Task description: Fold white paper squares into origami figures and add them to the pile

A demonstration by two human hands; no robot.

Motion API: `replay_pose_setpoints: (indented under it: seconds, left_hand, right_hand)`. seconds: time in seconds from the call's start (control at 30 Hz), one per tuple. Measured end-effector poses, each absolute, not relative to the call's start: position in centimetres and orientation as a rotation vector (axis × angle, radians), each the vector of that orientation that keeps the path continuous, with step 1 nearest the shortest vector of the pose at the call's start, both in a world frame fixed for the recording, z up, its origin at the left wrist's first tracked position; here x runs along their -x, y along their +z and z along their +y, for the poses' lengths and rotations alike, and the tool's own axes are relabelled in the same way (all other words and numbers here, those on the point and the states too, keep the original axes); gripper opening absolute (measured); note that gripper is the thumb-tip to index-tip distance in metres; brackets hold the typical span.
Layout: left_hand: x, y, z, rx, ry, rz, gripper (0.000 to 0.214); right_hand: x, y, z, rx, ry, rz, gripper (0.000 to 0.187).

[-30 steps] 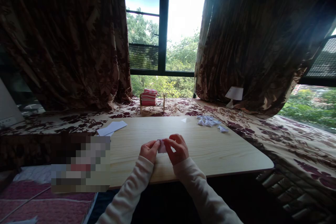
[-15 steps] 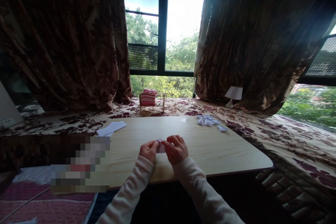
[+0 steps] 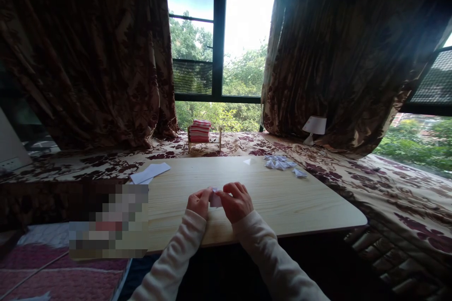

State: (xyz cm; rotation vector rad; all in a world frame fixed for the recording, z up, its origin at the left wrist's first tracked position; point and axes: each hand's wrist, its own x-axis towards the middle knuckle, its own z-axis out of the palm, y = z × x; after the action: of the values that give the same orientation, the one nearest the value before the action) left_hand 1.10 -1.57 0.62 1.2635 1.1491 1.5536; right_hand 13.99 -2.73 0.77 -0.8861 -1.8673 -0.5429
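A small folded piece of pale paper [image 3: 214,199] sits between my two hands just above the light wooden table [image 3: 282,202]. My left hand [image 3: 198,203] pinches its left side with fingers closed. My right hand [image 3: 236,202] is closed over its right side, thumb and forefinger pressing the top edge. Both arms wear cream sleeves. Most of the paper is hidden by my fingers.
A pile of small folded paper pieces [image 3: 280,162] lies at the table's far right, one loose piece [image 3: 248,161] beside it. Flat white sheets [image 3: 150,172] rest at the far left corner. A blurred patch covers the left end. Beyond are a striped stack on a small wooden rack [image 3: 202,133], a lamp [image 3: 314,127] and curtains.
My right fingers have slid a little leftward over the paper's top edge. My left hand has barely shifted. The paper stays between both hands.
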Motion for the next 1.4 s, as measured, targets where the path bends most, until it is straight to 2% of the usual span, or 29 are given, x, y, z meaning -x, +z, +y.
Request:
replay_pose_setpoints:
  seconds: [0.2, 0.53, 0.97, 1.4]
  left_hand:
    - [-1.1, 0.6, -1.6, -1.292, 1.527, 1.161, 0.024]
    - [-1.0, 0.3, -1.7, -1.374, 1.571, 1.234, 0.026]
    - [-1.0, 0.1, -1.6, -1.491, 1.551, 1.151, 0.023]
    - [-1.2, 0.8, -2.1, -1.429, 1.508, 1.033, 0.016]
  right_hand:
    - [-14.1, 0.6, -2.7, 0.9, -0.503, -1.887, 0.021]
    - [-14.3, 0.0, -2.6, 0.993, -0.223, -1.744, 0.018]
    - [-14.1, -0.3, -2.1, 1.004, -0.225, -1.807, 0.003]
    - [-14.1, -0.3, -1.9, 0.897, -0.161, -1.809, 0.01]
